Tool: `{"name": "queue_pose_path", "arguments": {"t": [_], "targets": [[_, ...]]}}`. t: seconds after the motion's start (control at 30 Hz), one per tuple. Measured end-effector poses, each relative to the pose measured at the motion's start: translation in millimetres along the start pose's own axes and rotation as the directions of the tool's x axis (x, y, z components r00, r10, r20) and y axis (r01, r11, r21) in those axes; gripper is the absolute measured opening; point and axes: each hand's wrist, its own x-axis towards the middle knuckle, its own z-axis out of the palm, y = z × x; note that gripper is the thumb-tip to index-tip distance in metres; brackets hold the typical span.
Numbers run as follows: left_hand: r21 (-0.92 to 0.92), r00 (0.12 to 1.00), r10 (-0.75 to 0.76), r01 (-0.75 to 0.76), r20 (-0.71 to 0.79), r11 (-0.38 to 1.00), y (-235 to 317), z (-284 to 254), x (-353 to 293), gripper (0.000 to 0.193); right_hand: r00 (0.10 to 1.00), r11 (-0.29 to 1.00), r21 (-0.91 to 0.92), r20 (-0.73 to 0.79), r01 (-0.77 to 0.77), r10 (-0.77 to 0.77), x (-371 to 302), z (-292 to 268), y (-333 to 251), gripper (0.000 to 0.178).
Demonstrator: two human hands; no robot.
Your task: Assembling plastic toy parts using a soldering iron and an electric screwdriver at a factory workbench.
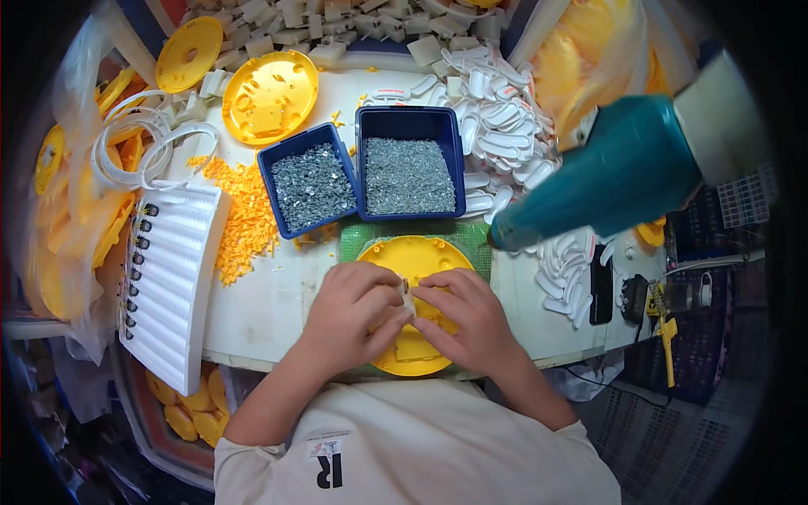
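Observation:
A round yellow plastic shell (pixel 410 358) lies on a green mat (pixel 478 252) at the table's front edge, its inner side with small posts facing up. Above its middle, a small whitish plastic piece (pixel 408 301) is pinched between my two hands. My left hand (pixel 358 311) has its fingers curled over the piece from the left. From the right, the fingertips and thumb of my right hand (pixel 467 316) close on its other side. My fingers cover much of the piece, so its exact kind is hidden.
Past the shell stand two blue bins (pixel 410 122) of small metal parts. A teal tapered tool (pixel 606 172) reaches in from the right. White handle-like pieces (pixel 505 118), orange bits (pixel 244 223), a white foam tray (pixel 177 278), another yellow shell (pixel 271 97) and a black phone (pixel 602 286) surround the workspace.

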Motion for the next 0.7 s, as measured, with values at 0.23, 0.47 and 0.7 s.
{"name": "queue_pose_path", "arguments": {"t": [0.23,0.47,0.7], "targets": [[0.138,0.989,-0.136,0.127,0.061,0.982,0,-10,-18,0.055,1.000,1.000,0.015,0.017,0.004,-0.004,9,13,7,0.028],[0.089,0.989,-0.148,0.145,0.025,0.985,-1,-10,-13,0.058,0.987,0.988,0.029,-0.048,-0.150,0.151,6,4,8,0.018],[0.025,0.983,-0.169,0.168,0.066,0.985,7,-16,-2,0.060,0.997,0.997,0.070,-0.078,-0.022,0.027,9,-14,0,0.018]]}}
